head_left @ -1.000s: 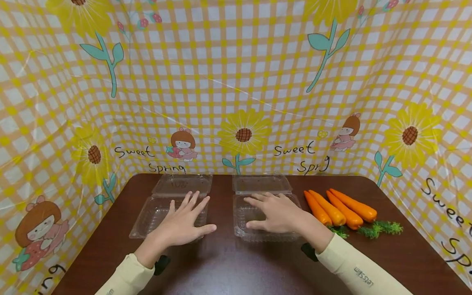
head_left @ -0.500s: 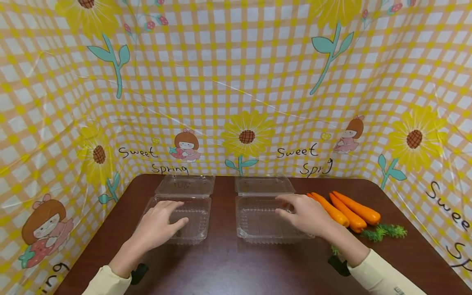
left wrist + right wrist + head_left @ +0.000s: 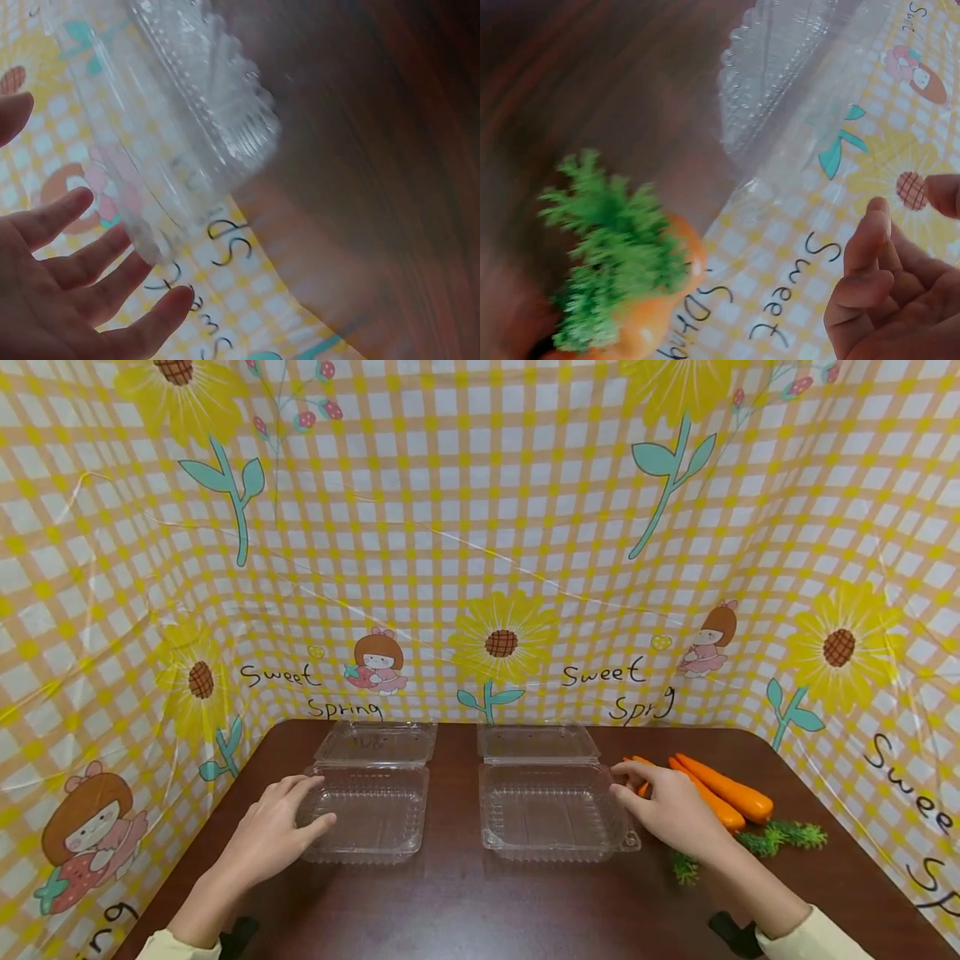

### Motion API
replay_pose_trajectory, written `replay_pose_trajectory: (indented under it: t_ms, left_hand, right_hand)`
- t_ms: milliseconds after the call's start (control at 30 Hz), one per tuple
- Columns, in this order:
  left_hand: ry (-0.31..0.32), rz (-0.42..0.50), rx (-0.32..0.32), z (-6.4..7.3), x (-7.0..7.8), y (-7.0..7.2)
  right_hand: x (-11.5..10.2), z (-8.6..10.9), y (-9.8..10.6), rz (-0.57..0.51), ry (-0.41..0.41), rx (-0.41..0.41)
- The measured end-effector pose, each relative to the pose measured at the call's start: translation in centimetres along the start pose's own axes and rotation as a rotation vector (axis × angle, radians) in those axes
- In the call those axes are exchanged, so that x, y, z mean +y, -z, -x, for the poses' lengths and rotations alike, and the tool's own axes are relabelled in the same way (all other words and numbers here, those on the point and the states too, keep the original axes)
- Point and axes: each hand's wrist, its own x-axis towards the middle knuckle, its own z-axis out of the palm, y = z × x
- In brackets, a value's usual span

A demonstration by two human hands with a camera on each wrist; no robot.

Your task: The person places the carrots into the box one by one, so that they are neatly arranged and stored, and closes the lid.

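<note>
Two clear plastic clamshell boxes stand side by side in the head view, lids folded back. My left hand (image 3: 273, 822) is at the outer left edge of the left box (image 3: 371, 810), fingers loosely bent and holding nothing. In the left wrist view, its spread fingers overlap the box's edge (image 3: 169, 217). My right hand (image 3: 678, 806) hovers between the right box (image 3: 551, 810) and several orange carrots (image 3: 727, 789), partly covering them. Seen from the right wrist, this hand (image 3: 892, 292) has loosely curled fingers with nothing in them, while carrot greens (image 3: 615, 240) show at lower left.
Both lids, the left (image 3: 375, 745) and the right (image 3: 536, 745), lie toward the table's back edge. A checked flower-print cloth (image 3: 450, 527) surrounds the dark wooden table (image 3: 465, 902) at the back and sides. Green carrot tops (image 3: 780, 837) point toward the front right.
Both hands have moved apart, from over the boxes to their outer sides. The right hand now overlaps the carrots in the head view. Boxes and carrots stay where they were.
</note>
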Motion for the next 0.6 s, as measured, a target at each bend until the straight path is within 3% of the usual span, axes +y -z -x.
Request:
replay_pose_trajectory:
  t_ms: [367, 600]
  left_hand:
    - [0.070, 0.053, -0.130, 0.8, -3.1, 0.3]
    - [0.052, 0.128, -0.189, 1.0, -3.9, 0.3]
  right_hand:
    - [2.8, 1.6, 0.8, -0.027, -0.172, 0.009]
    - [4.4, 2.0, 0.4, -0.006, -0.245, -0.008]
